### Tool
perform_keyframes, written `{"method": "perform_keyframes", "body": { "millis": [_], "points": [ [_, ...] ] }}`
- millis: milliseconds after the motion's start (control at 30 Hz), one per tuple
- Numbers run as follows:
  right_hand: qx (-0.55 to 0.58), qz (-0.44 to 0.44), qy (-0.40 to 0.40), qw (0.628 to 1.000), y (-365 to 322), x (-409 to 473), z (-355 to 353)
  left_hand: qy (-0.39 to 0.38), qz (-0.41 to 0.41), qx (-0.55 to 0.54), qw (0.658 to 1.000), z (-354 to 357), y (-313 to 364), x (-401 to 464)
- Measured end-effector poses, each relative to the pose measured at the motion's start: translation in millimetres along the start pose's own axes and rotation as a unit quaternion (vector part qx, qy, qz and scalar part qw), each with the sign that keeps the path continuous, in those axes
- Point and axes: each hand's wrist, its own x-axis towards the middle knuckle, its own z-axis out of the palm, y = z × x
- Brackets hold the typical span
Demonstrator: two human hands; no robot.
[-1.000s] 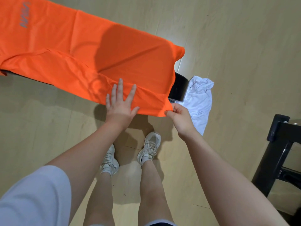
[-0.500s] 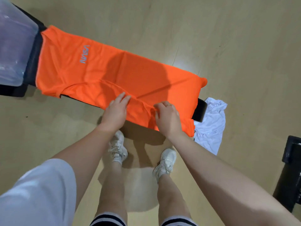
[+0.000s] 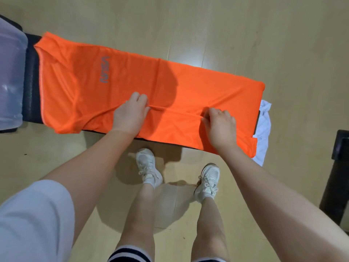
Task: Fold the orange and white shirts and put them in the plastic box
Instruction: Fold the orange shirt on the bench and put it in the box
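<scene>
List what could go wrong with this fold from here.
1. The orange shirt lies on a narrow black bench, its near edge overhanging; a tug from the left hand or right hand may drag it off.
2. The white shirt hangs off the bench end and may slip to the floor.
3. Wrinkles near the pinched fold may get creased in.

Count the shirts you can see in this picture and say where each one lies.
2. The orange shirt is spread along the black bench, both hands gripping its near fold. The white shirt hangs at the bench's right end, partly hidden behind the orange one.
</scene>
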Motion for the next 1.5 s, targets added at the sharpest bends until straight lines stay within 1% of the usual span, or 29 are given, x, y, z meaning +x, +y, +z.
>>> {"method": "perform_keyframes", "body": {
  "millis": [67, 100, 167, 233, 267, 300, 333, 367, 433, 467, 533, 567, 600, 633, 767, 833, 900, 933, 1033, 1133, 1200, 1233, 1267, 1333, 1367, 1400, 1433, 1467, 1500],
  "points": [
    [-0.036, 0.015, -0.015, 0.999, -13, -2, -2, 0.0, -0.012, -0.046, 0.999, -6, -9, -6],
    [-0.038, 0.007, -0.014, 0.999, -25, -4, -3, 0.001, -0.027, -0.073, 0.997, -8, -17, -12],
    [-0.019, -0.045, -0.005, 0.999, -58, -10, -3, 0.033, -0.078, -0.147, 0.985, -10, -35, -26],
    [0.002, -0.118, -0.03, 0.993, -99, -15, -3, 0.094, -0.138, -0.227, 0.959, -9, -56, -44],
    [0.011, -0.153, -0.052, 0.987, -119, -17, -1, 0.118, -0.185, -0.263, 0.94, -8, -67, -52],
    [0.019, -0.183, -0.077, 0.98, -139, -19, 1, 0.137, -0.242, -0.308, 0.91, -3, -80, -59],
    [0.027, -0.205, -0.1, 0.973, -158, -20, 3, 0.145, -0.315, -0.363, 0.865, -2, -90, -64],
    [0.032, -0.221, -0.119, 0.968, -176, -21, 6, 0.155, -0.386, -0.423, 0.805, 1, -101, -67],
    [0.022, -0.243, -0.127, 0.961, -208, -20, 15, 0.153, -0.507, -0.527, 0.665, 6, -121, -69],
    [0.008, -0.252, -0.114, 0.961, -220, -19, 21, 0.138, -0.545, -0.571, 0.598, 7, -129, -67],
    [-0.028, -0.262, -0.072, 0.962, -237, -15, 32, 0.115, -0.563, -0.661, 0.483, 9, -147, -62],
    [-0.046, -0.264, -0.052, 0.962, -243, -13, 36, 0.11, -0.552, -0.699, 0.441, 9, -155, -59],
    [-0.063, -0.269, -0.027, 0.961, -247, -10, 41, 0.099, -0.537, -0.725, 0.421, 8, -162, -59],
    [-0.082, -0.277, -0.005, 0.957, -250, -7, 46, 0.087, -0.524, -0.739, 0.415, 9, -169, -58],
    [-0.152, -0.281, 0.013, 0.947, -254, 5, 55, 0.033, -0.509, -0.742, 0.435, 8, -182, -57],
    [-0.174, -0.285, 0.022, 0.942, -259, 6, 52, 0.018, -0.485, -0.768, 0.418, 4, -185, -60],
    [-0.157, -0.294, 0.016, 0.943, -260, 7, 52, 0.009, -0.464, -0.789, 0.403, 1, -189, -63],
    [-0.135, -0.292, 0.002, 0.947, -261, 7, 51, 0.002, -0.458, -0.788, 0.412, 0, -191, -66],
    [-0.093, -0.274, -0.018, 0.957, -265, 7, 51, -0.003, -0.463, -0.755, 0.464, -2, -195, -74],
    [-0.064, -0.285, -0.025, 0.956, -267, 5, 50, 0.059, -0.491, -0.73, 0.472, -12, -197, -80],
    [-0.038, -0.284, -0.031, 0.957, -271, 6, 45, 0.092, -0.51, -0.696, 0.497, -22, -199, -77],
    [-0.036, -0.27, -0.05, 0.961, -273, 8, 44, 0.11, -0.51, -0.701, 0.486, -29, -200, -73],
    [-0.031, -0.251, -0.074, 0.965, -274, 13, 45, 0.128, -0.503, -0.726, 0.451, -37, -199, -66],
    [0.021, -0.213, -0.115, 0.97, -275, 22, 47, 0.165, -0.463, -0.8, 0.344, -54, -195, -51],
    [0.069, -0.196, -0.122, 0.971, -276, 24, 47, 0.186, -0.438, -0.826, 0.302, -58, -193, -43],
    [0.111, -0.183, -0.114, 0.97, -275, 24, 47, 0.206, -0.419, -0.838, 0.281, -58, -191, -36],
    [0.142, -0.172, -0.092, 0.97, -273, 24, 46, 0.222, -0.412, -0.831, 0.3, -55, -189, -31],
    [0.157, -0.163, -0.064, 0.972, -269, 21, 43, 0.231, -0.415, -0.797, 0.373, -52, -185, -29],
    [0.149, -0.164, -0.032, 0.975, -262, 17, 41, 0.23, -0.41, -0.74, 0.48, -49, -179, -30]
  ]
}}
